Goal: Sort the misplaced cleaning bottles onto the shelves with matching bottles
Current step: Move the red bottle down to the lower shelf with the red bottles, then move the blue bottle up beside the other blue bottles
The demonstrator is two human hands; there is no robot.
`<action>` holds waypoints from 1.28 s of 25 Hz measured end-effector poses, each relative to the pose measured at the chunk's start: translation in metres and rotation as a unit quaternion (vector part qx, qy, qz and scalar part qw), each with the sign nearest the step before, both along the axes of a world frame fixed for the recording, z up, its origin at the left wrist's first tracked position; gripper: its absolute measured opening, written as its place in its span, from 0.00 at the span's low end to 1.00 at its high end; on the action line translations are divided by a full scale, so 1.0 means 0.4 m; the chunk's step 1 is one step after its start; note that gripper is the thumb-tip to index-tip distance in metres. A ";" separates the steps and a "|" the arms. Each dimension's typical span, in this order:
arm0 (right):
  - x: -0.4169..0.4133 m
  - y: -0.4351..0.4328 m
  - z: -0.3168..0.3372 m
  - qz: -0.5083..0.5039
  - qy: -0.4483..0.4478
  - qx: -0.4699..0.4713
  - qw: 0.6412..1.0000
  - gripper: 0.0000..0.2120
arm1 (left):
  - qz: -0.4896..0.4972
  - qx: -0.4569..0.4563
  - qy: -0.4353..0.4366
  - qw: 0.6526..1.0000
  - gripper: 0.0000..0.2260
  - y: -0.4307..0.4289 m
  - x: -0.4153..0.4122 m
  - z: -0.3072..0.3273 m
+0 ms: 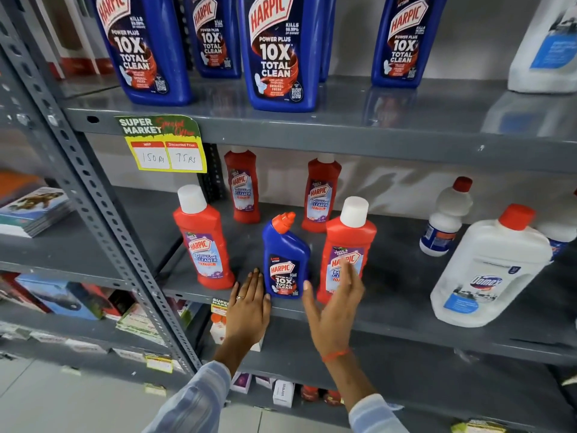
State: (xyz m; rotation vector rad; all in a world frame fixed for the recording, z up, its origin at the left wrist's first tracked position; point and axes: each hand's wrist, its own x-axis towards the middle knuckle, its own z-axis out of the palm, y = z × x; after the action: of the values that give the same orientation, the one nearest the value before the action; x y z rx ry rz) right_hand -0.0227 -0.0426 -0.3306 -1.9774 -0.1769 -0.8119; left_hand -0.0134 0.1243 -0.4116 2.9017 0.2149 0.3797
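A small blue Harpic bottle (pixel 284 260) with an orange-red cap stands upright at the front of the middle shelf (pixel 390 317), among several red Harpic bathroom cleaner bottles (pixel 204 242). My left hand (pixel 248 303) is open, flat against the shelf edge just left of the blue bottle, thumb touching its base. My right hand (pixel 335 303) is open and blurred just right of it, in front of another red bottle (pixel 346 245). Neither hand grips it. Several large blue Harpic bottles (pixel 282 51) stand on the upper shelf (pixel 343 126).
White Domex bottles with red caps (pixel 490 270) stand at the right of the middle shelf, another white bottle (pixel 546 45) at the upper right. A yellow price tag (pixel 168 151) hangs from the upper shelf edge. A grey perforated upright (pixel 103 214) separates a neighbouring rack with books.
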 end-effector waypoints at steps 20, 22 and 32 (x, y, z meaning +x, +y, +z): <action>0.058 0.234 0.013 -0.028 0.211 0.084 0.973 0.47 | -0.061 0.140 0.106 0.983 0.33 0.046 -0.011 0.032; 0.038 0.223 0.026 -0.009 0.186 0.095 0.978 0.46 | -0.058 0.149 0.096 0.982 0.31 0.042 -0.012 0.047; -0.111 0.049 0.340 0.037 -0.047 0.134 0.989 0.48 | -0.083 0.049 -0.304 0.948 0.23 -0.073 -0.036 0.372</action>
State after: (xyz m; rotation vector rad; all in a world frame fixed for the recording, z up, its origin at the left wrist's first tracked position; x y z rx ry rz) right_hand -0.0672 -0.0230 -0.1945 -1.6716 -0.1863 -0.8357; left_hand -0.0277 0.0950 -0.2629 2.6995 -0.1503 1.2436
